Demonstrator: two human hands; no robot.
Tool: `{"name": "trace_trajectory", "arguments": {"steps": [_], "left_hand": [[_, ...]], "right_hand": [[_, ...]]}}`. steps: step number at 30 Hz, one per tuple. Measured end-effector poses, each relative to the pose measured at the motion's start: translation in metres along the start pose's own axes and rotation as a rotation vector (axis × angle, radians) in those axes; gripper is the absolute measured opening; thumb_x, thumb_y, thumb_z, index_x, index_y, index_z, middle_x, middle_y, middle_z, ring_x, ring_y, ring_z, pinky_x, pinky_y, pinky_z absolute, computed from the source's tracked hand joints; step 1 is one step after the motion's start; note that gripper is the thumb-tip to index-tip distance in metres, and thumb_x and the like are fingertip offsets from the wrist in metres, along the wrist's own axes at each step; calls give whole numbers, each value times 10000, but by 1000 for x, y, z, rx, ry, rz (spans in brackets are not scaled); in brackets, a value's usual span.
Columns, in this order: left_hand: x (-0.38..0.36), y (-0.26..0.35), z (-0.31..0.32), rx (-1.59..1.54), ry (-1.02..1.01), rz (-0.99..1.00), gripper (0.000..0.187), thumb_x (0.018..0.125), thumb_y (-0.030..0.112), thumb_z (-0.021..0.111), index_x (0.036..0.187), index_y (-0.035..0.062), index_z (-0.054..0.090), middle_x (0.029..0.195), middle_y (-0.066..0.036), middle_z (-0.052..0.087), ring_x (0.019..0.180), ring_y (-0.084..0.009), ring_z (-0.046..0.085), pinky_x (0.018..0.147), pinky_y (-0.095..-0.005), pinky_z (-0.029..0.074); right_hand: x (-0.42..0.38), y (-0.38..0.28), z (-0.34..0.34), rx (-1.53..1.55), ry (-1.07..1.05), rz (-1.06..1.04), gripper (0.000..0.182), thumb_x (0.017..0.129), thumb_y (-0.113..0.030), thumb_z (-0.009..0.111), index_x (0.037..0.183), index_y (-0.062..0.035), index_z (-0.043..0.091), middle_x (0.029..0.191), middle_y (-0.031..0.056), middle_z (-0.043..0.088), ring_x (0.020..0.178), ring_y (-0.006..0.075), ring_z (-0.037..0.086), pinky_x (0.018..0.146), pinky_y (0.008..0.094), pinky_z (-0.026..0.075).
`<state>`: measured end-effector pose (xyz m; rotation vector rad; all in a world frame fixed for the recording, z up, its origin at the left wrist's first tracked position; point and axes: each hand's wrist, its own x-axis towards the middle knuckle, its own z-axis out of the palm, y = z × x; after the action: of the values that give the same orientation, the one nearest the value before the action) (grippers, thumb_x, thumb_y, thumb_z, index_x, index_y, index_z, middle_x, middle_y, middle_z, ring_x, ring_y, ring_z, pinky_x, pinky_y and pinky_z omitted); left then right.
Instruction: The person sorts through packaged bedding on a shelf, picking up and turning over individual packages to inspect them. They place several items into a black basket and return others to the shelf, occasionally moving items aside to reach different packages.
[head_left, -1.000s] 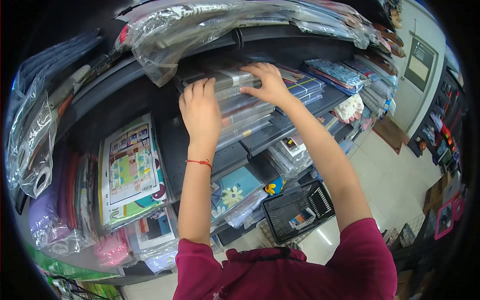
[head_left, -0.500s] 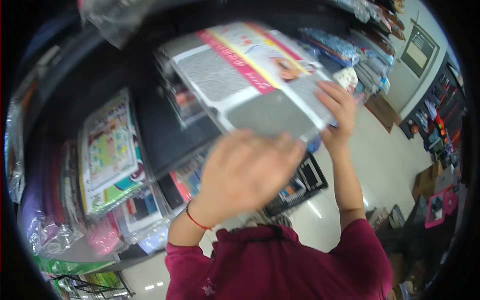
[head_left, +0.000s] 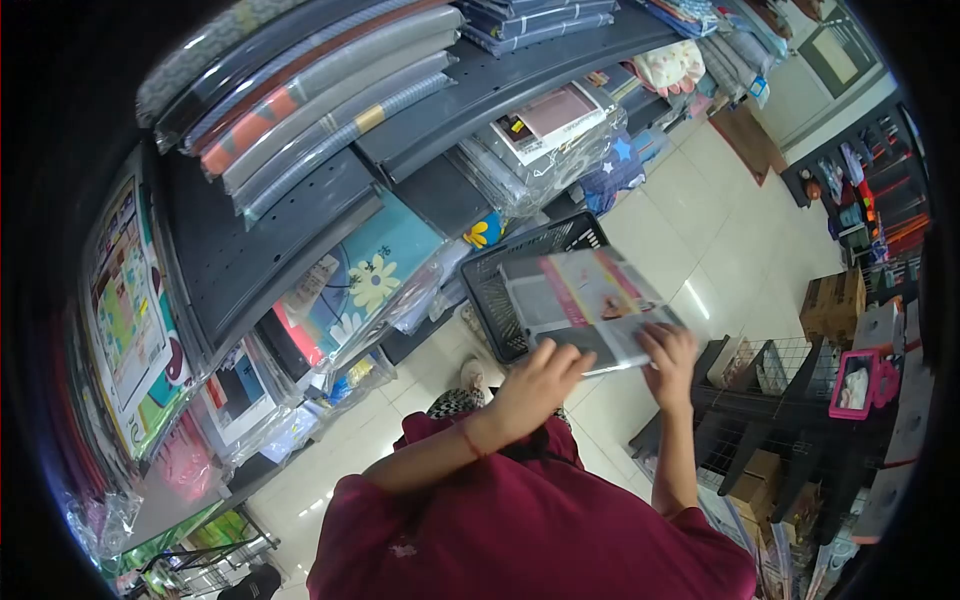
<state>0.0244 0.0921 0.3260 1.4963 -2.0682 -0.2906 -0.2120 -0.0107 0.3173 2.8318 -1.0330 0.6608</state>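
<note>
A flat grey package (head_left: 585,300) with a pink and yellow label band, in clear wrap, is held over a black plastic basket (head_left: 483,290). My left hand (head_left: 540,385), with a red string on the wrist, grips its near left edge. My right hand (head_left: 668,358) has hold of the near right corner, with the thumb below and the fingers on top. The package covers much of the basket's right part.
Dark shelves (head_left: 430,140) on the left and ahead carry stacked wrapped textiles (head_left: 330,100) and flat packs (head_left: 370,275). At the right are a wire rack (head_left: 770,370), a cardboard box (head_left: 833,305) and a pink-framed item (head_left: 855,385). Tiled floor (head_left: 650,225) lies beyond the basket.
The package has moved down and right, away from the shelf and over the basket, with both hands on it. The view has shifted, showing more stacked textiles at the top left.
</note>
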Motion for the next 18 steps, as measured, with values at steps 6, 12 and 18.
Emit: {"name": "trace_trajectory", "arguments": {"steps": [6, 12, 18], "left_hand": [[-39, -85, 176, 35, -68, -291, 389, 824, 53, 498, 1212, 78, 508, 1139, -101, 525, 1073, -273, 499, 910, -358, 454], [-65, -139, 290, -180, -355, -607, 462, 842, 32, 504, 1294, 111, 447, 1208, -161, 515, 1134, -341, 487, 932, -416, 435], [-58, -161, 331, -271, -507, -800, 512, 853, 15, 510, 1342, 127, 410, 1270, -161, 470, 1168, -341, 459, 950, -431, 435]], "right_hand": [[-35, 41, 167, 210, -328, 67, 387, 633, -84, 682, 1015, -113, 625, 1050, 53, 582, 1045, 272, 504, 957, 453, 347], [-75, 73, 296, 220, -537, 6, 311, 702, -166, 661, 1009, -133, 629, 1045, 52, 581, 1064, 274, 493, 995, 465, 324], [-87, 97, 354, 200, -726, -28, 368, 710, -185, 661, 1074, -148, 619, 1086, 58, 560, 1146, 272, 458, 1039, 446, 283]]}}
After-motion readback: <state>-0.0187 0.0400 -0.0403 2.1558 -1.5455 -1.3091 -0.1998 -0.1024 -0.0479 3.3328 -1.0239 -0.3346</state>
